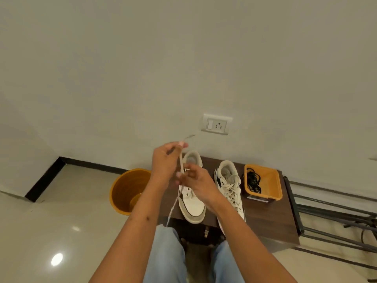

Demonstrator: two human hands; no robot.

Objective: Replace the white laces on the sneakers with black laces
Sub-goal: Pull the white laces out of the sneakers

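Unlacing is under way in the head view: the left hand (163,166) pinches the white lace (181,160) and lifts it clear of the left sneaker (192,203), while the right hand (199,181) holds the lace low over the eyelets. Most eyelets on this shoe look emptied. The right sneaker (230,186), mid-surface, stays fully laced in white. Black laces (253,180) wait untouched in the orange basket (271,180) near the surface's right edge. An orange bin (124,190) stands on the floor off its left edge.
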